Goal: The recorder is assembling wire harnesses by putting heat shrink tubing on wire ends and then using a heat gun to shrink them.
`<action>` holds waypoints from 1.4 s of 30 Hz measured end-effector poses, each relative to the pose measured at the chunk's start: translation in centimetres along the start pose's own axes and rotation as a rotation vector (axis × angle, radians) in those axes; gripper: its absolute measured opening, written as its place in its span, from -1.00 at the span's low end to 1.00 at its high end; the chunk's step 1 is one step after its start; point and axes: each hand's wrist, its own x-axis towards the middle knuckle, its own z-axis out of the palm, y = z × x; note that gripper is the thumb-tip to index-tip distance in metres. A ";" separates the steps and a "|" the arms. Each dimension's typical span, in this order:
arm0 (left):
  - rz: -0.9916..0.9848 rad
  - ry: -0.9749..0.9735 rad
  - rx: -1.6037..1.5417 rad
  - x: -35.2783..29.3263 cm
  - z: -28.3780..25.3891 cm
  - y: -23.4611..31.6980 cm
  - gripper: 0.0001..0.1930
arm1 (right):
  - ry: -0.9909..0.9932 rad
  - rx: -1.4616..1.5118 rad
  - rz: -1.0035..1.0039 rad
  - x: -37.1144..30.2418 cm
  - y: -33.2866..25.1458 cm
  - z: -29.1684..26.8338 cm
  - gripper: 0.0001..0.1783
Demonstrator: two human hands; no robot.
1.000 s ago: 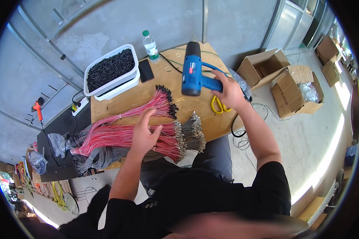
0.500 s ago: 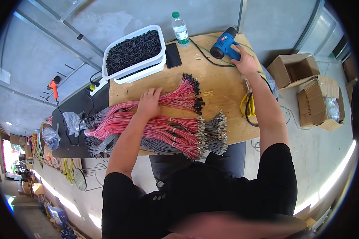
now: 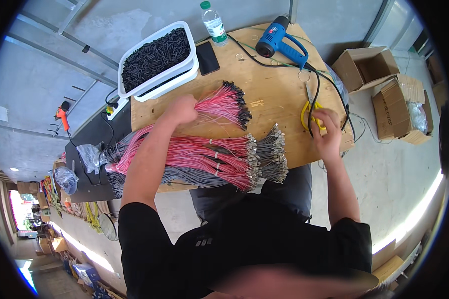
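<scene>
Pink wires (image 3: 219, 105) lie bunched on the desk (image 3: 279, 104), left hand (image 3: 180, 110) clenched around them, right hand (image 3: 326, 133) curled on yellow scissors (image 3: 308, 112); larger bundles (image 3: 204, 159) seemingly await handling.

Lying on the plywood table (image 3: 279, 94): blue heat gun (image 3: 279, 36), black phone (image 3: 207, 58), white tub (image 3: 157, 59) of black pieces. Standing beside them, clear water bottle (image 3: 214, 22). Sitting open on the floor, cardboard boxes (image 3: 384, 94).
</scene>
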 end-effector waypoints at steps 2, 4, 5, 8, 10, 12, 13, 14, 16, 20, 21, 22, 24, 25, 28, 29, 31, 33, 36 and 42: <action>0.014 0.040 -0.092 0.6 -0.4 -1.0 -0.81 | 0.029 -0.036 0.031 -3.1 0.4 -0.6 -0.74; -0.125 -0.245 -0.273 1.1 -1.4 -0.8 -0.75 | 0.036 -0.007 0.078 -5.4 0.2 -1.4 -0.74; -0.123 -0.245 -0.262 1.1 -1.5 -1.2 -0.75 | 0.039 -0.015 0.086 -5.9 -0.5 -1.9 -0.75; -0.189 -0.404 -0.527 0.9 -2.0 -1.9 -0.68 | 0.034 -0.017 0.101 -6.8 -1.0 -2.0 -0.74; 0.051 -0.526 -0.590 0.6 -2.1 -1.3 -0.60 | 0.013 -0.002 0.086 -7.1 -0.9 -2.0 -0.73; 0.154 -0.481 -0.389 0.7 -2.0 1.1 -0.52 | 0.026 -0.011 0.058 -6.8 -0.8 -1.4 -0.72; 0.174 -0.366 -0.348 0.8 -1.3 2.7 -0.53 | 0.035 -0.020 0.064 -6.8 -0.6 -1.1 -0.72; 0.189 -0.246 -0.308 1.0 -0.7 4.1 -0.54 | 0.051 0.002 0.065 -6.7 -0.6 -0.7 -0.73; 0.127 -0.196 -0.282 1.8 0.2 7.1 -0.57 | 0.088 0.034 0.053 -6.4 -1.0 0.3 -0.74; 0.051 -0.016 -0.387 1.8 -0.3 7.9 -0.67 | 0.106 0.057 -0.018 -6.6 -1.2 1.7 -0.75; 0.032 0.045 -0.565 1.1 -1.2 7.4 -0.69 | 0.108 0.057 -0.019 -6.6 -1.0 1.7 -0.75; 0.112 0.223 -0.702 1.1 -0.2 5.3 -0.73 | 0.097 0.017 -0.043 -6.7 -0.9 1.8 -0.75; 0.003 0.232 -0.950 -0.8 -2.2 4.6 -0.73 | 0.084 -0.028 -0.052 -6.9 -0.9 1.9 -0.76; 0.047 0.281 -1.013 -0.9 -2.0 4.2 -0.73 | 0.074 -0.046 -0.056 -6.8 -0.9 1.8 -0.75; -0.174 0.062 -1.061 -1.2 -3.3 8.4 -0.78 | 0.049 -0.089 -0.065 -7.0 -0.8 1.9 -0.74; -0.166 0.010 -1.050 -0.6 -2.0 8.7 -0.74 | 0.041 -0.104 -0.078 -6.9 -1.0 2.0 -0.74; -0.090 -0.085 -0.994 1.8 2.2 7.7 -0.75 | 0.040 -0.101 -0.093 -6.5 -1.4 2.3 -0.74; -0.071 -0.239 -0.932 3.3 3.1 7.7 -0.77 | 0.042 -0.114 -0.095 -6.5 -1.3 2.4 -0.73; -0.108 -0.311 -0.869 3.8 2.6 6.8 -0.77 | 0.030 -0.128 -0.089 -6.6 -1.4 2.5 -0.73; 0.284 -0.332 -1.404 0.6 0.4 4.6 -0.85 | 0.003 -0.212 -0.102 -6.8 -1.5 2.7 -0.72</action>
